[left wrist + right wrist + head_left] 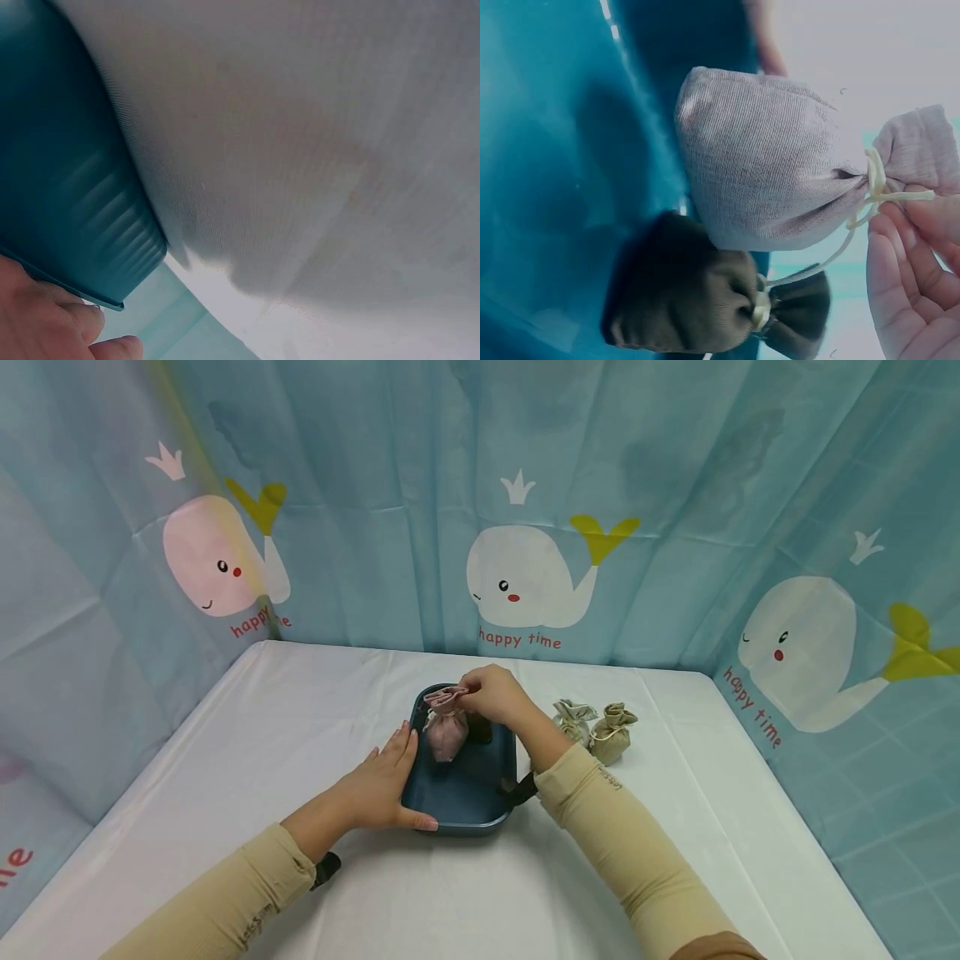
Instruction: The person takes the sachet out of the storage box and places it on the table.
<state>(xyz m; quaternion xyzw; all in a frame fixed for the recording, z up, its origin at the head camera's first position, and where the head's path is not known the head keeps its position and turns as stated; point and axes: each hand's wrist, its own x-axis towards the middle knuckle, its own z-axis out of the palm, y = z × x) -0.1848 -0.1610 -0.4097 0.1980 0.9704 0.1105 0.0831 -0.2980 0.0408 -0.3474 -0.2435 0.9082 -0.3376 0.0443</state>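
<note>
A dark blue rectangular tray [459,795] stands in front of me. My right hand [495,695] pinches a pink drawstring pouch [447,739] by its gathered neck. The pouch hangs over the tray's far left part. In the right wrist view, its pale cord is tied round the neck beside my fingertips. Below it in that view is a dark brown pouch [686,289], also seen inside the tray in the head view, partly behind my hand. My left hand [378,783] rests on the tray's left side, fingers extended along the rim and thumb at the near corner.
A grey-green pouch [573,728] and an olive-tan pouch [611,737] stand together on the white tablecloth [675,827], right of the tray. My right forearm crosses in front of the grey-green one. A blue curtain [360,577] with whale prints hangs behind the table.
</note>
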